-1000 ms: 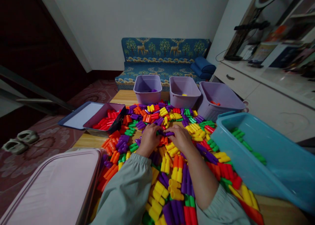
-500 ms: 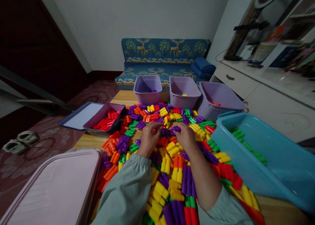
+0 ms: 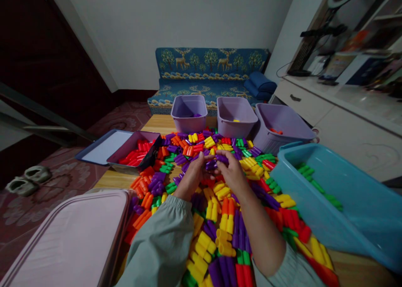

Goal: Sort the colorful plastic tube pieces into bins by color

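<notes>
My left hand [image 3: 192, 174] and my right hand [image 3: 231, 171] meet over the middle of a wooden table, above a wide spread of plastic toy building blocks. Between them are purple building blocks [image 3: 211, 164], shaped like joined tubes with rounded ends. The left thumb points up beside these blocks, and its fingers curl underneath. My right hand pinches a purple piece [image 3: 221, 158] between thumb and fingers. Whether the pieces are joined is hidden by the fingers. Around both hands lie yellow blocks [image 3: 222, 190], orange blocks [image 3: 143, 184] and green ones [image 3: 166, 166].
Three lilac bins [image 3: 189, 124] stand along the far edge, with a few blocks inside. To the right is a big blue tub [image 3: 314, 186] holding green blocks. An open box [image 3: 124, 166] of red blocks sits left, behind a pale pink lid [image 3: 75, 236]. A patterned sofa [image 3: 210, 88] is beyond.
My hands have come closer together around the purple blocks. The left hand has turned, its thumb now raised. The bins and scattered blocks look the same.
</notes>
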Motion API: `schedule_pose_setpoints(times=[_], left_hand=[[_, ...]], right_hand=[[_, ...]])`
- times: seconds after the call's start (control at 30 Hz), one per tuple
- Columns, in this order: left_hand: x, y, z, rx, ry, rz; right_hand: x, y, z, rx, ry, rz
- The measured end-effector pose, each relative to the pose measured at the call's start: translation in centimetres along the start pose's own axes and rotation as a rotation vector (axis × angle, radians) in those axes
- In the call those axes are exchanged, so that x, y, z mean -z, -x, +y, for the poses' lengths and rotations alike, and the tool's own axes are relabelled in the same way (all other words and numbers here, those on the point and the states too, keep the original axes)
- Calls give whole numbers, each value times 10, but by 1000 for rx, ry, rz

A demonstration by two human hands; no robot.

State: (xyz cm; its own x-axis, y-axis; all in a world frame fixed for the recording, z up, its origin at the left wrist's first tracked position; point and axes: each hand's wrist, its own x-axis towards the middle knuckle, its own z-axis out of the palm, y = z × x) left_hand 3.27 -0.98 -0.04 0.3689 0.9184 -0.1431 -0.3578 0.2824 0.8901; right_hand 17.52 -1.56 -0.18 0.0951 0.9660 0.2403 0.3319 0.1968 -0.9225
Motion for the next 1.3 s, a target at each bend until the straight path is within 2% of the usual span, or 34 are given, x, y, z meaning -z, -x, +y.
schedule_pose_setpoints(times=[0.1,0.2,0.4,0.47,0.6,0.73,0.8,0.87,0.93,1.0,1.07,1.13,1.23,1.3], left_hand=[[1,0,3,65,104,2],[0,1,7,65,109,-16],[-4,3,4,-46,97,-102],[-3,3,2,-45,34,-91],[-2,4,1,-22,-54,11],[-3,2,12,-1,17,162],[-3,-3,24,3,140,256],[-2,-13,44,44,362,358],[-1,-26,68,65,567,399],[-1,-43,95,44,643,445],[-3,-62,121,-42,596,475],[-6,-80,144,-131,426,486],[-10,-106,167,-143,326,466],[-8,-119,173,-137,224,460]], right_hand=[[-2,0,-3,51,89,37],[-2,2,-11,71,95,-4],[-6,9,-24,54,-160,-224],[-8,9,-23,36,-213,-237],[-9,6,-15,-4,-244,-105],[-5,0,-6,-136,-279,86],[-3,-2,-4,-190,-291,138],[-2,-3,-3,-199,-309,161],[-2,-3,-2,-191,-326,165],[-2,-3,-2,-192,-338,164],[-3,-3,-2,-198,-350,166],[-4,-2,-2,-194,-358,173],[-4,-2,0,-171,-364,181],[-5,-2,0,-159,-364,184]])
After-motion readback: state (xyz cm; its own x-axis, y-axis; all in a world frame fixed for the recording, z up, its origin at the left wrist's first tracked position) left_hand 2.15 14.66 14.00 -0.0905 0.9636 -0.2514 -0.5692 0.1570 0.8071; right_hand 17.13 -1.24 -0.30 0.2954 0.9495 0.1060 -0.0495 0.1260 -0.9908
